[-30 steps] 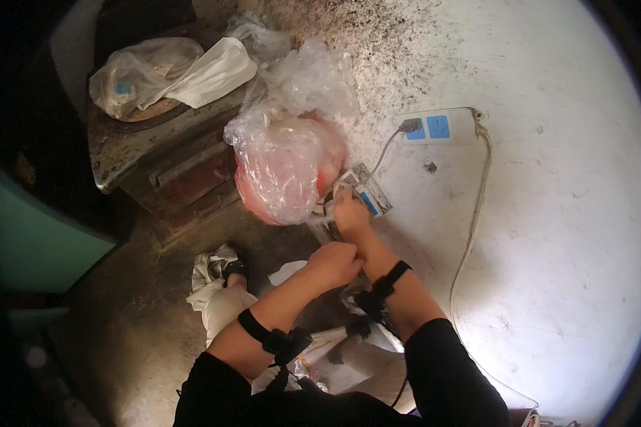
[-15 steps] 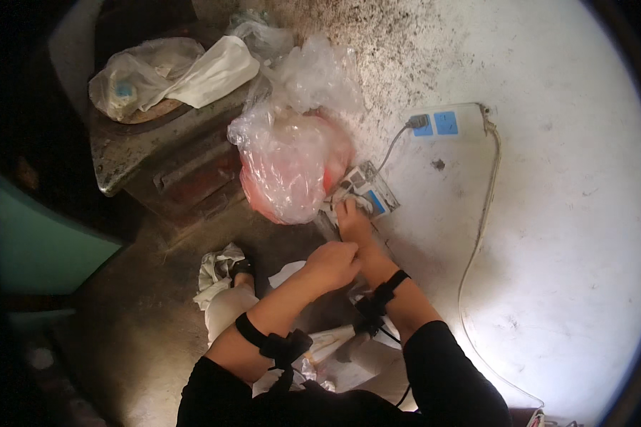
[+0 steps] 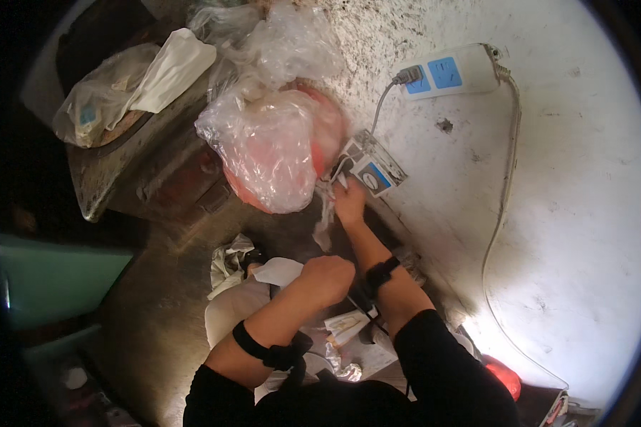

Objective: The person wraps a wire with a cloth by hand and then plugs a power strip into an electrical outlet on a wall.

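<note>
My right hand (image 3: 350, 202) reaches to the wall side with its fingers closed at the edge of a small grey-and-white box with a blue panel (image 3: 372, 168). Something whitish shows at the fingertips, too small to name. Beside that hand a limp, pale, crumpled strip (image 3: 325, 222) hangs down; whether the fingers hold it is unclear. My left hand (image 3: 327, 279) is closed in a loose fist nearer to me, its contents hidden. A white sheet (image 3: 278, 271) shows right beside it, partly covered by the hand and wrist.
A clear plastic bag over red (image 3: 267, 153) bulges left of the box. A power strip (image 3: 452, 71) with a grey plug hangs on the white wall, its cable running down. At the left stands a worn table (image 3: 100, 178) bearing bagged things and a white cloth (image 3: 174, 67).
The view has shifted, with the table and bag now further left. My left hand has drawn back from my right forearm. The pale strip now hangs in plain sight beside my right hand.
</note>
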The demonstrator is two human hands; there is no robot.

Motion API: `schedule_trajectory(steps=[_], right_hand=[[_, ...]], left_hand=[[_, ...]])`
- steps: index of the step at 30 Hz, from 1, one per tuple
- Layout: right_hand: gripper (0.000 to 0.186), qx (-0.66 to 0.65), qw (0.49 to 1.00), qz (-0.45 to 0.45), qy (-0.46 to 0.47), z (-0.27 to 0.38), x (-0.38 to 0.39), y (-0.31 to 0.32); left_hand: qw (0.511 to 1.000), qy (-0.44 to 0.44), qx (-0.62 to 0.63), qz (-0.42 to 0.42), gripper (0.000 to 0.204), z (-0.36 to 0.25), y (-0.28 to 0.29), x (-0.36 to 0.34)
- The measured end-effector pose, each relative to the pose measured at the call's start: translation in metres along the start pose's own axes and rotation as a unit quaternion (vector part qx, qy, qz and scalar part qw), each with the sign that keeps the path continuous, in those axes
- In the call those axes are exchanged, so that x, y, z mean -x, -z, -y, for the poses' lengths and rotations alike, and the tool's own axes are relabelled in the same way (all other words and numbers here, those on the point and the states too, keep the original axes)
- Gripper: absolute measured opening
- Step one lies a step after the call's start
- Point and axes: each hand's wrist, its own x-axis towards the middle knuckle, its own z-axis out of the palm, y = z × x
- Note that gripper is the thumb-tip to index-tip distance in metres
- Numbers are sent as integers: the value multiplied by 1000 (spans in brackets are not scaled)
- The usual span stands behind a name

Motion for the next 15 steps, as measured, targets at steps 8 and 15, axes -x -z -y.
schedule_trajectory(steps=[8,15], right_hand=[[23,83,992,-63,76,-27,15,-24],[22,145,986,56,-66,9,31,21]], left_hand=[[999,39,-4,-32,24,9,13,-7],[965,93,-3,-244,19,32,18,-19]])
